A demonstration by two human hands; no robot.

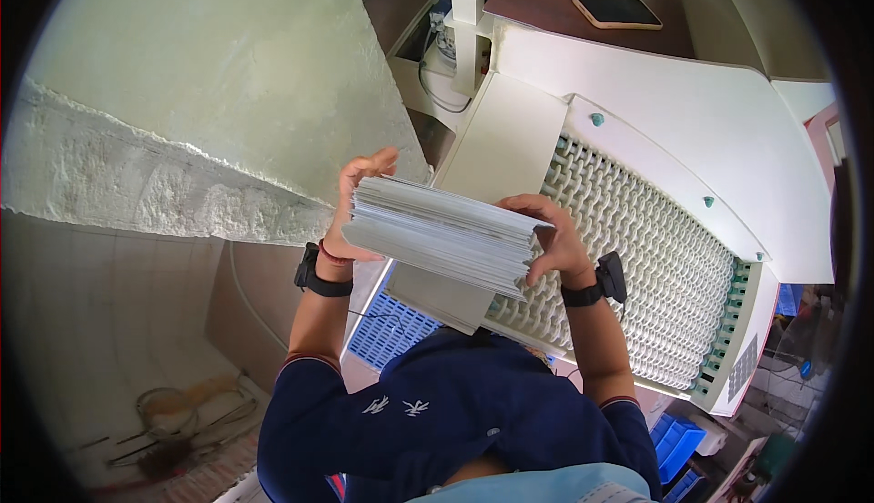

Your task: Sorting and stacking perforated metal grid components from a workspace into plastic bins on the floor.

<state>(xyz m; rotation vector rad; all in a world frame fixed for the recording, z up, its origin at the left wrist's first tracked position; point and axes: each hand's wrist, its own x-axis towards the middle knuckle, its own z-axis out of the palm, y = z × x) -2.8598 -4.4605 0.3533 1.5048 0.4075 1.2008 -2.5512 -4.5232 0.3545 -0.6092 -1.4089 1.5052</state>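
A thick stack of thin whitish-grey sheets (437,234) is held up between my two hands, its layered edges facing me. My left hand (357,195) grips the stack's left end, fingers at the far side and thumb at the near side. On the right end, my right hand (557,237) curls round the stack with fingers on top and thumb below. What the sheets are made of cannot be told. Under and beyond the stack lies a flat cream panel (510,139) of a machine, beside a bed of white rollers (637,266) to the right.
A large pale concrete slab (228,93) with a rough edge rises at the left. A phone (617,11) lies on the machine's brown top. Blue plastic grating (391,330) shows below the panel, and blue bins (675,444) stand at the lower right.
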